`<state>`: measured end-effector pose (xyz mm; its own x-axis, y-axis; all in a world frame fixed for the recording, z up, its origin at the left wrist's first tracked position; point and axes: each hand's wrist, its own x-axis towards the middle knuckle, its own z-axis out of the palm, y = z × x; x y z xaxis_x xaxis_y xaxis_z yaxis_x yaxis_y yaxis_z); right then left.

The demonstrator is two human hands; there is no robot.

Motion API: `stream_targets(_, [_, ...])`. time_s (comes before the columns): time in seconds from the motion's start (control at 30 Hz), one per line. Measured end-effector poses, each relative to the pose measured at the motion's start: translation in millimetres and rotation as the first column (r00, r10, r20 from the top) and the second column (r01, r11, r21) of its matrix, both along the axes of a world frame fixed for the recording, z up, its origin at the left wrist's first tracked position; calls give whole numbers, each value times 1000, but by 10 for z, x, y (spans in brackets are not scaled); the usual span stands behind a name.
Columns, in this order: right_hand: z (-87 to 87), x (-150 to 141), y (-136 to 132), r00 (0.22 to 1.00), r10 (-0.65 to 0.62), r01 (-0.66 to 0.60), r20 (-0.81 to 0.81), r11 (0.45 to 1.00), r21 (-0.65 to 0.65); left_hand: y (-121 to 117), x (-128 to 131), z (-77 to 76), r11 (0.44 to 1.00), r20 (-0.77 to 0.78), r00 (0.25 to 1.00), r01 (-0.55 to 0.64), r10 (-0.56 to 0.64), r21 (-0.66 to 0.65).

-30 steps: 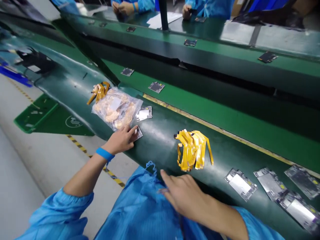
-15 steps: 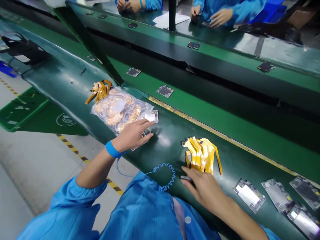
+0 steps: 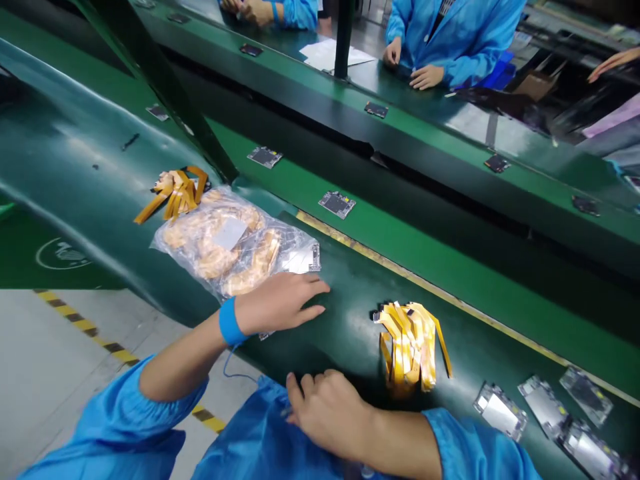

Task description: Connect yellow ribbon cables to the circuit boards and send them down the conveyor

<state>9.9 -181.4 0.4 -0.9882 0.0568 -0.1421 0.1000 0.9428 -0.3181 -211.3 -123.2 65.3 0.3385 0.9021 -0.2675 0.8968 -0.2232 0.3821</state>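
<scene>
My left hand (image 3: 280, 301), a blue band on its wrist, hovers over or rests at the bench with fingers stretched out, holding nothing visible. Just beyond its fingers, a circuit board with a silver plate (image 3: 301, 259) lies against a clear plastic bag (image 3: 213, 233) of orange flex cables. Under the palm, only a corner of another circuit board (image 3: 266, 335) shows. At the bench's near edge, close to my body, my right hand (image 3: 330, 410) has its fingers curled; what they hold, if anything, is hidden. To its right lies a pile of yellow flex cables (image 3: 407, 343).
Several circuit boards (image 3: 500, 410) lie at the right. More flex cables (image 3: 175, 193) sit beyond the bag. Boards (image 3: 337, 204) rest on the green conveyor (image 3: 430, 257). A dark post (image 3: 170, 100) rises at the left. Across the line, co-workers in blue sleeves (image 3: 475, 60) sit.
My right hand has moved left, away from the yellow flex cables, to the front of my body. My left hand has shifted slightly right and nearer, covering more of the lower board.
</scene>
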Motion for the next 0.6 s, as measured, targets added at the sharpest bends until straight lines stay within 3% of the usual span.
stream_targets(0.13, [209, -14, 422, 996, -83, 83, -11, 996, -15, 527, 24, 1, 994, 70, 998, -15, 7, 110])
stream_targets(0.23, [324, 165, 699, 984, -175, 174, -28, 984, -44, 1062, -36, -62, 985, -26, 998, -51, 56, 163])
stream_targets(0.37, [293, 573, 874, 925, -356, 347, -131, 934, -85, 1726, -171, -189, 976, -199, 976, -45, 89, 213])
stream_targets(0.5, [229, 1049, 1057, 797, -576, 558, -183, 817, -145, 2099, -220, -283, 984, -344, 938, 20, 43, 178])
stream_targets(0.6, [208, 1396, 1281, 653, -742, 724, -152, 671, -160, 2209, -216, -363, 985, -377, 926, 76, -13, 154])
